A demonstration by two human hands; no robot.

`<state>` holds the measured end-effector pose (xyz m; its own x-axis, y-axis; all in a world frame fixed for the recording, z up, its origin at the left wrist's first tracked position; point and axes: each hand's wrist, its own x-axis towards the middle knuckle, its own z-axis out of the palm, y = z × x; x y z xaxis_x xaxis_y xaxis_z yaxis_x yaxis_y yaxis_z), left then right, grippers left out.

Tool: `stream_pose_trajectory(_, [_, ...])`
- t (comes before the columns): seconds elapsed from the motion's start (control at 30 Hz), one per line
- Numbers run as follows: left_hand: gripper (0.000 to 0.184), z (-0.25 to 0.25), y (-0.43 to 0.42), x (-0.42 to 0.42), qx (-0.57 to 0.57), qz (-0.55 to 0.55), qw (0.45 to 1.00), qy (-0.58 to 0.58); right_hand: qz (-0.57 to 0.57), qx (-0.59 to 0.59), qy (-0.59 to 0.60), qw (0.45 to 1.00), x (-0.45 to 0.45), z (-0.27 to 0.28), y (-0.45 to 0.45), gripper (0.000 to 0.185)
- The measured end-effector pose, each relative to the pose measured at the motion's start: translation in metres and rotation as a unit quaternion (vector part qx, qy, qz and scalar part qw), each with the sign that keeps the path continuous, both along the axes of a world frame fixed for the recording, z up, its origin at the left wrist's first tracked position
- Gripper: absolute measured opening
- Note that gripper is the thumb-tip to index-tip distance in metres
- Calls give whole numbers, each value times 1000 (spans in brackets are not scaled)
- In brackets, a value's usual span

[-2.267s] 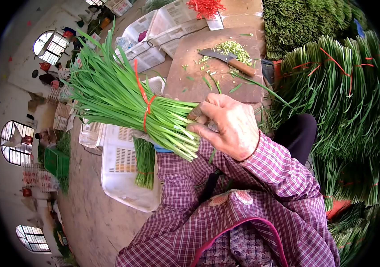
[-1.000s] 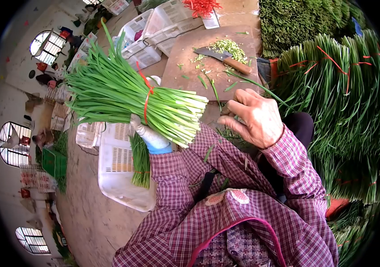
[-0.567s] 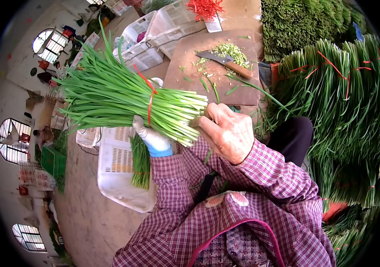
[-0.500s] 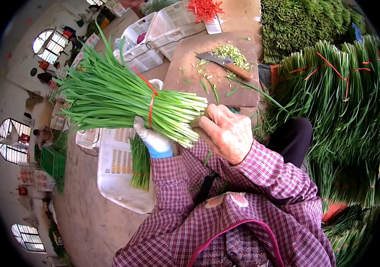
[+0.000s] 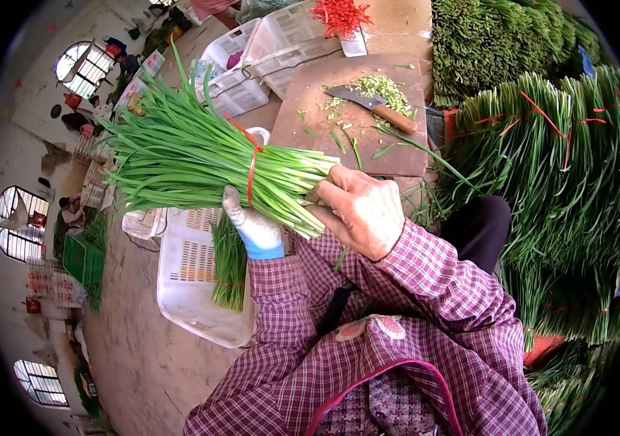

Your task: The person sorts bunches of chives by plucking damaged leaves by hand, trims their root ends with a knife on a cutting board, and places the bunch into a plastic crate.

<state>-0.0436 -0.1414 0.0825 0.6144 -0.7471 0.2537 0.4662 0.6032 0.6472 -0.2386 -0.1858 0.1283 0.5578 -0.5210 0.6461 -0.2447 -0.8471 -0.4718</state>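
Observation:
A thick bunch of garlic chives (image 5: 186, 156), tied with a red band (image 5: 252, 174), lies across my left hand (image 5: 254, 225). That hand wears a white glove with a blue cuff, and its thumb presses the near side of the bunch; the other fingers are hidden beneath. At the pale cut ends, my bare right hand (image 5: 364, 207) is closed, with thumb and fingers pinching at the stems. Beyond it, a knife with a wooden handle (image 5: 395, 118) rests on a brown board (image 5: 310, 87) among chopped stem bits (image 5: 383, 89).
Below my left hand stands a white crate (image 5: 179, 305) with another tied chive bunch (image 5: 228, 269). Large stacks of chives (image 5: 542, 174) line the right side. White baskets (image 5: 281, 43) and red ties (image 5: 340, 16) are at the back. A green crate (image 5: 83, 258) and people are farther left.
My right hand has shifted slightly left and up along the cut ends, with its fingers curled closer in. The left hand still supports the bunch; the view has shifted a little.

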Motion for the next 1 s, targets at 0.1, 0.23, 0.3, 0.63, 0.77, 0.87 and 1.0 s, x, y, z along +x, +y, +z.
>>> stream_pose_trajectory(0.1, [74,-2,1,3,8,-4,1000,-11,26,29,-6,999,-2,2,-5,13])
stream_pose_trajectory(0.23, [75,-3,1,5,22,-3,1000,-19,26,36,-30,999,-11,7,-13,11])
stream_pose_trajectory(0.3, [75,-3,-1,7,4,-8,1000,11,-11,23,-3,1000,-23,11,-16,11])
stream_pose_trajectory(0.63, [80,4,3,34,-30,-23,995,88,-147,72,-1,987,-133,-20,-50,9])
stream_pose_trajectory(0.77, [78,-7,9,53,13,28,994,102,-290,46,98,951,-187,-58,-71,8])
stream_pose_trajectory(0.87, [77,-22,10,69,15,33,996,85,-350,58,189,916,-208,-84,-78,9])
stream_pose_trajectory(1.0, [75,-19,6,65,15,2,997,81,-288,46,123,949,-168,-59,-62,10])
